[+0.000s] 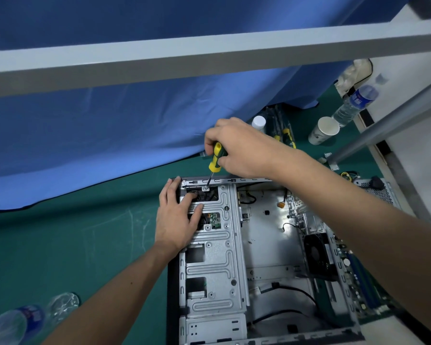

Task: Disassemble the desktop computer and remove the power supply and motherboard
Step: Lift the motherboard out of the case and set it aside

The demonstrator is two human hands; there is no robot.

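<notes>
- I see the open grey metal desktop computer case [264, 247] lying flat on the green work mat [85, 245], its long axis running from the near edge of the view away toward the blue cloth [110, 125], its open side facing up.
- Along the case's left side runs the silver stamped-metal drive cage [212, 265], parallel to that long axis; a small green circuit board [215, 219] shows through one of its cut-outs.
- My right hand [241, 148] grips the yellow-and-green-handled screwdriver [215, 158], fingers curled round the handle. The tool leans, handle up and to the right, shaft slanting down and left, tip on a silver screw tab [205, 188] at the cage's far end.
- My left hand [177, 217] rests flat on the far part of the cage, fingers straight and slightly spread, fingertips near the dark opening just beside the tab.
- Inside the case on the right I see a black fan [317, 255] and loose black cables [291, 292]; my right forearm crosses over that side and hides part of it.
- Beyond the case stand a white paper cup [324, 130] and a clear plastic water bottle with a blue label [353, 103]; a white-capped container [258, 123] sits just behind my right hand.
- Another clear bottle [23, 322] lies at the near left on the mat, blurred.
- A grey bar [209, 53] crosses the top of the view.
</notes>
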